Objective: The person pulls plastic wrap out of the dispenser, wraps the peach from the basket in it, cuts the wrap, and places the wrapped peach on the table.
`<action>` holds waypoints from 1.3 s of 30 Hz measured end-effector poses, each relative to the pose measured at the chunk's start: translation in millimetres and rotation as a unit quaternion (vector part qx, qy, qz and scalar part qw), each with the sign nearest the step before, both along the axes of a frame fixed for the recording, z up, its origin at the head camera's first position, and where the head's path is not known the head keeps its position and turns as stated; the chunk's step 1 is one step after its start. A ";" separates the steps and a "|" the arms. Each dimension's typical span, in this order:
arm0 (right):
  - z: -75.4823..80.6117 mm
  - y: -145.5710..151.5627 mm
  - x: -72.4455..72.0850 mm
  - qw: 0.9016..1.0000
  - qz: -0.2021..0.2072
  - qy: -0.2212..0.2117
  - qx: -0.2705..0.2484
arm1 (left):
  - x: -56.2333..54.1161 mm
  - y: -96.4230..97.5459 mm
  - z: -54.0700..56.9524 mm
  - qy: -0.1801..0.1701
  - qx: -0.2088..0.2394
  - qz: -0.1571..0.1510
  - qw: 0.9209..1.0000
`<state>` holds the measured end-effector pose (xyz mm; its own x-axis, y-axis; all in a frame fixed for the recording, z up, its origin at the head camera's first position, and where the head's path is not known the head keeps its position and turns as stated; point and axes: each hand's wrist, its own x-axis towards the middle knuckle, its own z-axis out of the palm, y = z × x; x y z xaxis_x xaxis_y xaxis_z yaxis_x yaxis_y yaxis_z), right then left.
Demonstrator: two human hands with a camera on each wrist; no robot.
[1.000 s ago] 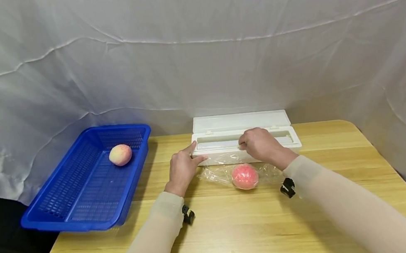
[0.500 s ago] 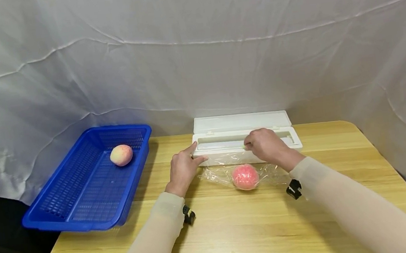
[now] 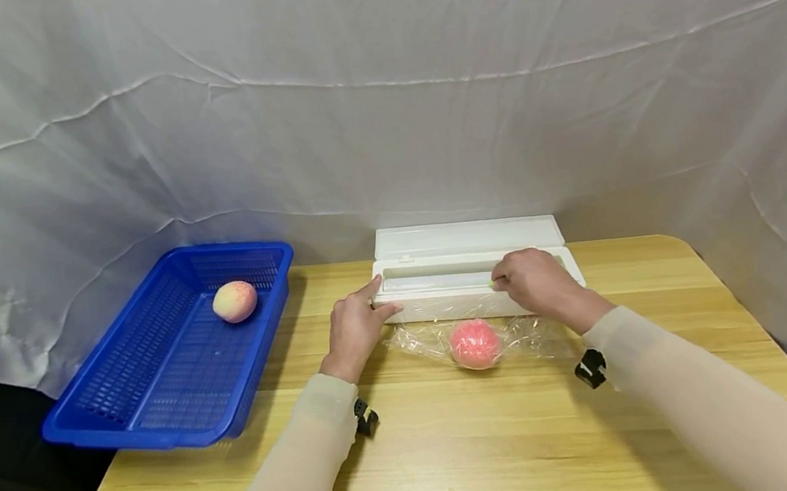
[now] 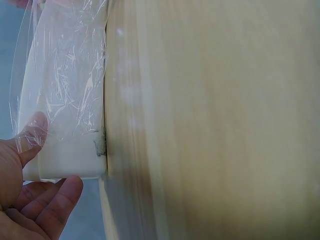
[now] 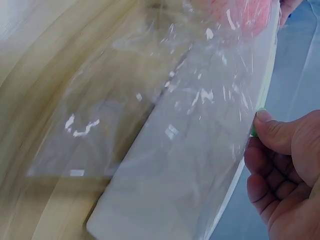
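A white cling film box [image 3: 444, 309] lies at the back of the table, its lid [image 3: 465, 237] tipped back. My left hand [image 3: 350, 327] grips the box's left end, thumb on the front, fingers at the end face. Between thumb and fingertips, my right hand [image 3: 536, 282] pinches a small green slider [image 5: 254, 129] on the box's edge, right of its middle. Clear cling film [image 5: 125, 100] hangs from that edge over the front and onto the table. A pinkish-red peach [image 3: 475, 345] sits at the film, before the box; whether the film covers it fully I cannot tell.
A blue plastic basket [image 3: 180, 359] stands at the left, partly past the table's left edge, with a pale peach [image 3: 235, 302] inside. Grey-white cloth [image 3: 382, 141] hangs behind the wooden table [image 3: 460, 448].
My right hand has slid rightward along the box edge with the green slider. More of the film's right part shows loose on the table. The left hand, peaches and basket stay put.
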<state>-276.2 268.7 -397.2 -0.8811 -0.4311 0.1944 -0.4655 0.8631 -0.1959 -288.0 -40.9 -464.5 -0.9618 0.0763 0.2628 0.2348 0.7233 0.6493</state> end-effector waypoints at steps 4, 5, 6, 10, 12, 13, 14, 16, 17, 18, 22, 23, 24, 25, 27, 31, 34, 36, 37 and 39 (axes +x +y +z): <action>0.2 8.8 2.2 1.000 -0.007 -0.004 0.002 | 0.3 -0.2 0.2 -0.003 0.002 0.001 1.000; 0.1 11.3 2.6 1.000 -0.008 -0.002 0.002 | 0.3 -0.1 0.2 -0.003 0.003 0.001 1.000; 0.2 13.8 3.0 1.000 -0.008 0.001 0.004 | 0.4 -0.1 0.3 -0.004 0.003 0.001 1.000; 0.2 23.8 4.6 1.000 -0.006 0.009 0.008 | 0.3 0.2 0.7 -0.002 0.001 0.003 1.000; 0.4 28.5 5.5 1.000 -0.005 0.007 0.007 | 0.2 0.4 0.9 -0.002 0.001 0.003 1.000; 0.2 31.3 5.8 1.000 -0.006 0.005 0.006 | 0.2 0.4 0.9 0.000 0.001 0.003 1.000; 0.3 33.6 6.4 1.000 -0.006 0.004 0.007 | 0.1 0.4 0.8 0.000 0.001 0.003 1.000; 1.0 38.5 7.9 1.000 -0.005 0.001 0.005 | 0.0 0.5 0.7 -0.001 0.001 0.003 1.000; 1.3 40.8 8.5 1.000 -0.004 0.002 0.005 | 0.0 0.5 0.5 -0.002 0.001 0.003 1.000; 1.3 43.1 9.1 1.000 -0.004 0.002 0.006 | -0.1 0.4 0.1 -0.002 0.001 0.004 1.000; 3.3 50.6 11.6 1.000 0.005 0.008 0.010 | 0.0 0.2 -1.0 -0.003 0.004 0.000 1.000; 3.6 52.0 11.7 1.000 0.006 0.008 0.010 | 0.1 -0.3 -1.0 -0.002 0.005 -0.001 1.000; 3.9 53.4 11.8 1.000 0.009 0.008 0.012 | 0.3 -0.7 -1.1 -0.002 0.006 -0.003 1.000; 4.2 55.6 12.5 1.000 0.010 0.007 0.014 | 0.4 -0.3 -1.2 -0.001 0.006 -0.004 1.000; 4.8 60.6 14.2 1.000 0.012 0.004 0.014 | 0.6 0.5 -1.3 0.001 0.006 -0.007 1.000; 7.3 75.4 18.1 1.000 0.013 0.003 0.021 | 1.2 1.3 -0.6 0.000 0.005 -0.005 1.000; 8.2 87.7 20.1 0.999 0.013 0.011 0.030 | 0.9 0.5 0.2 0.001 0.001 -0.002 1.000; 8.1 95.1 20.9 0.999 0.012 0.015 0.035 | 0.6 -0.4 0.3 0.003 0.002 -0.001 1.000; 7.6 98.5 21.0 0.999 0.010 0.017 0.037 | 0.4 -0.8 0.1 0.004 0.002 0.000 1.000; 6.7 103.9 21.2 0.999 0.001 0.015 0.041 | 0.1 -1.6 -0.8 0.005 0.003 -0.001 1.000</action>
